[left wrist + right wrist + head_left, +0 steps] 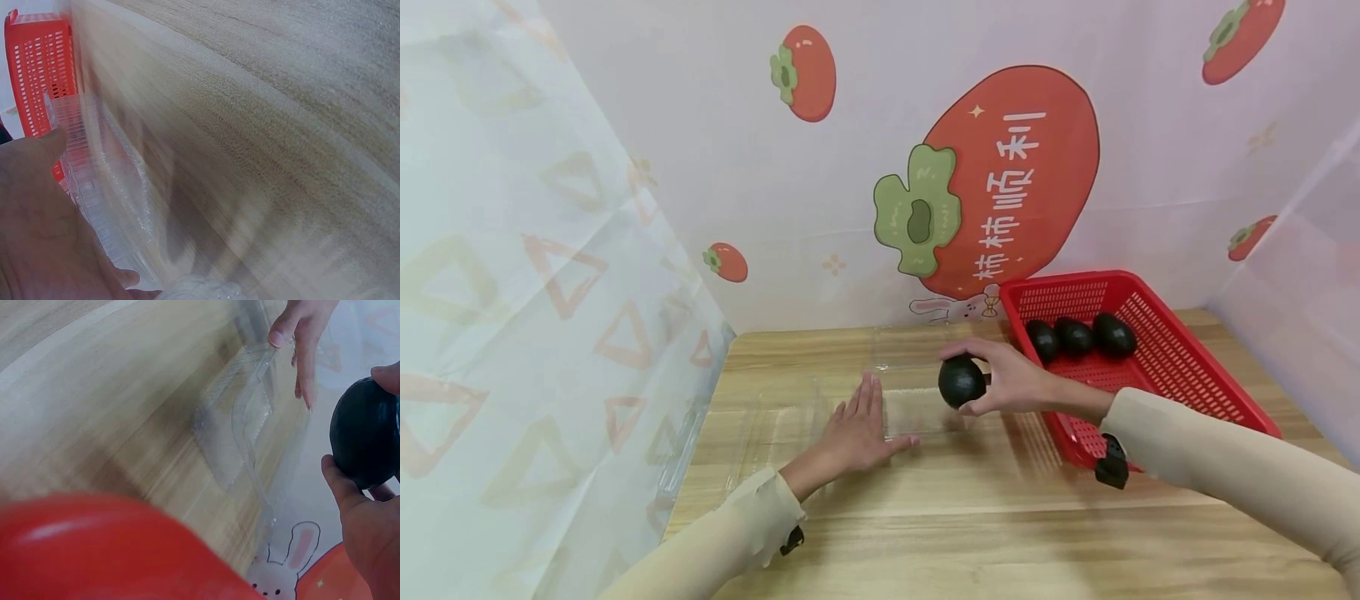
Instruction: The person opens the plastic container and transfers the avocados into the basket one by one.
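Note:
My right hand holds a smooth, dark avocado above a clear plastic container, curling thumb and fingers round its sides. The container lies with its lid folded back toward the wall. My left hand rests at the container's left edge, fingers straight and pointing forward, thumb spread along the near side. In the right wrist view, the left thumb touches the clear rim. The left wrist view shows the left palm beside the container's wall; part of the fingers is hidden.
A red perforated basket stands on the right, with three dark avocados at its back left. More clear plastic containers lie to the left. A printed sheet covers the walls behind the wooden table.

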{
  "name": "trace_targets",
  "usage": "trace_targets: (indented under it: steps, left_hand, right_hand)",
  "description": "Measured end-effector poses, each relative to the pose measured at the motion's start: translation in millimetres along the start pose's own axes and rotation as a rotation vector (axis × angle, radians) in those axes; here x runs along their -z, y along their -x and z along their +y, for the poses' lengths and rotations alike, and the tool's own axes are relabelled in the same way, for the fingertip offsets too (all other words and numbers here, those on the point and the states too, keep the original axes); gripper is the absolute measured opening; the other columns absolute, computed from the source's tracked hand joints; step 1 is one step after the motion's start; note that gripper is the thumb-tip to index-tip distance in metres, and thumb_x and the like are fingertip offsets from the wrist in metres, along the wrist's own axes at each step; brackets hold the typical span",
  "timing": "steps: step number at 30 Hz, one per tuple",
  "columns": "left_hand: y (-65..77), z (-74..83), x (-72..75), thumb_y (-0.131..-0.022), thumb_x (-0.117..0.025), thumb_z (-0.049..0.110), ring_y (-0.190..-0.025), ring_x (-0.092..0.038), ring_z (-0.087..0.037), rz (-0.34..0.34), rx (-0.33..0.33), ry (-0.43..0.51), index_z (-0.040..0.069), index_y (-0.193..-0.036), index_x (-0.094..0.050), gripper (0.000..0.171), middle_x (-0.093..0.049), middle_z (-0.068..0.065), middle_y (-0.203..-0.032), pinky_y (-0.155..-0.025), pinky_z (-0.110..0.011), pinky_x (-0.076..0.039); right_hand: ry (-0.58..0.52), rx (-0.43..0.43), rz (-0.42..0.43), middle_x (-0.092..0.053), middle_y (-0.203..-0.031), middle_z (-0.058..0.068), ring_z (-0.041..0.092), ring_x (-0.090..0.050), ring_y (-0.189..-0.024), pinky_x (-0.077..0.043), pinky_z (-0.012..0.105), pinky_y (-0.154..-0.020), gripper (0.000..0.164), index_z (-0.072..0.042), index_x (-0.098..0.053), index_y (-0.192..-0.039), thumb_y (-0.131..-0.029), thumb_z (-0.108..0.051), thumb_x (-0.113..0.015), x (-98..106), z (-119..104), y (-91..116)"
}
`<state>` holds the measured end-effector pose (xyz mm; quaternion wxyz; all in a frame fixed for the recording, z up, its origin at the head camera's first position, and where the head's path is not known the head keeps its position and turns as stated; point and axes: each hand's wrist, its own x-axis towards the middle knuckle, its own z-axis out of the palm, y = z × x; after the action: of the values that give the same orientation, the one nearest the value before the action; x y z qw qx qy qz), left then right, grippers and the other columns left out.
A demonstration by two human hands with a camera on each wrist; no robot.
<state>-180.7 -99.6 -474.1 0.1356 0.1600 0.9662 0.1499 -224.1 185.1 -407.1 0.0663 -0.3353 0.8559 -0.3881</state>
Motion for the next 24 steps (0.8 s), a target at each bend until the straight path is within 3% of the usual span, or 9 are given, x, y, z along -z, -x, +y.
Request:
trace_targets:
  steps: [12,19,24]
  left_hand:
    - [1.3,0.3,1.5,-0.097,-0.056,0.074,-0.163,-0.011,-0.037,-0.001,0.000,-0.008,-0.005,-0.167,-0.006,0.117,0.003,-0.024,-0.176,-0.125,-0.064,-0.023]
    - [0.7,0.0,1.0,-0.096,-0.054,0.077,-0.163,-0.010,-0.038,-0.005,0.005,-0.018,-0.005,-0.167,-0.005,0.119,0.004,-0.023,-0.176,-0.126,-0.064,-0.023]
    - [1.3,0.0,0.2,-0.097,-0.052,0.078,-0.163,-0.008,-0.037,-0.015,0.010,-0.018,-0.004,-0.168,-0.003,0.119,0.006,-0.022,-0.176,-0.126,-0.063,-0.021]
  right_hand:
    - [-0.047,-0.052,-0.001,-0.061,-0.143,0.003,0.031,-0.053,-0.131,-0.060,0.050,-0.095,0.074,-0.024,-0.063,-0.139,-0.072,-0.020,-0.096,19.8,9.1,15.4]
    - [-0.010,-0.044,-0.003,-0.061,-0.142,0.003,0.028,-0.057,-0.126,-0.059,0.042,-0.094,0.075,-0.022,-0.061,-0.140,-0.073,-0.016,-0.095,32.6,14.4,25.0]
    - [0.030,-0.066,0.001,-0.062,-0.141,0.002,0.027,-0.059,-0.124,-0.058,0.043,-0.095,0.077,-0.020,-0.060,-0.141,-0.073,-0.017,-0.096,41.1,18.3,29.0]
